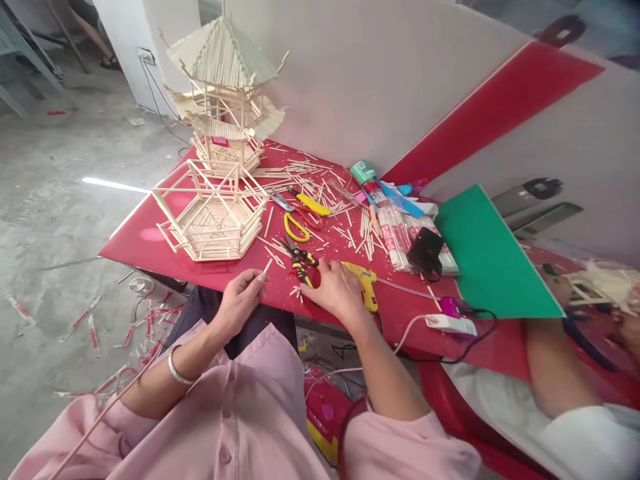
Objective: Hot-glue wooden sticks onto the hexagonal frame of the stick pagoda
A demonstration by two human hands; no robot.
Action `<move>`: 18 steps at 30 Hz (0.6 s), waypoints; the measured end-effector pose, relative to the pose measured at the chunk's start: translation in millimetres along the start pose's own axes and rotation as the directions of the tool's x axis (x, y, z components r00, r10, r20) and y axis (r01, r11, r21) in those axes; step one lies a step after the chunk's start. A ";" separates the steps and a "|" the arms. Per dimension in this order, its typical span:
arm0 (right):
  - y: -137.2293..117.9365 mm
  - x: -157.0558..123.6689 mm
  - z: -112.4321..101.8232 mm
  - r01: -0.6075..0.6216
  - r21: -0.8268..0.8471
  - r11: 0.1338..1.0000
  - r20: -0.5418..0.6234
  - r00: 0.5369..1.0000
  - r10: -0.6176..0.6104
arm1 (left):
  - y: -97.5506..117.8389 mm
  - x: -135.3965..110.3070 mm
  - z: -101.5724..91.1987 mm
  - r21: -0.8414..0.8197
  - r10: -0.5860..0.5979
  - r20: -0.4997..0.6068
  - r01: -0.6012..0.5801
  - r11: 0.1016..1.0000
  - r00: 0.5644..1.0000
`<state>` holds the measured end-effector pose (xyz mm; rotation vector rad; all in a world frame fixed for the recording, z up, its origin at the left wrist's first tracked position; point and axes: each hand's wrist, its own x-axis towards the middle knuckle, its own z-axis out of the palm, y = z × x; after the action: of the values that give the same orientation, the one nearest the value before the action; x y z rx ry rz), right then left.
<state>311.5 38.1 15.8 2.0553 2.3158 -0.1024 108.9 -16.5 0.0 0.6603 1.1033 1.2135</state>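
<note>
My left hand [241, 299] is closed in a pinch on a short wooden stick [267, 267] at the near edge of the red table [135, 240]. My right hand [336, 289] lies on the table with its fingers over the yellow-and-black pliers [299, 259], just left of the yellow glue gun [364, 283]; whether it grips them is hidden. A hexagonal stick base [213, 215] sits just beyond my left hand. Behind it stands a tall stick pagoda [225, 100].
Loose sticks and scissors [299, 212] litter the table's middle. Stick packets [395, 233], a black object [425, 252] and a green board [487, 257] lie to the right. A power strip [450, 323] sits at the near edge. Another person's arm [555, 373] is at the right.
</note>
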 end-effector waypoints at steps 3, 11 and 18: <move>17.0 19.1 -10.7 0.021 0.096 0.995 0.055 0.998 -0.027 | 2.8 3.8 -3.7 0.002 -0.004 -0.011 0.004 1.000 1.000; 39.5 14.5 -42.1 -0.315 0.926 0.209 0.353 0.918 -0.181 | 5.8 12.3 -4.7 0.007 0.026 0.006 -0.026 1.000 1.000; -20.7 -57.9 -60.4 -0.346 0.934 0.089 0.357 0.893 -0.274 | 5.8 18.9 -5.0 0.026 0.043 0.008 -0.044 0.999 0.999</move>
<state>298.5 -17.0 80.8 1.8653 1.8207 -2.5778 101.5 2.4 -2.5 0.7120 1.1051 1.2343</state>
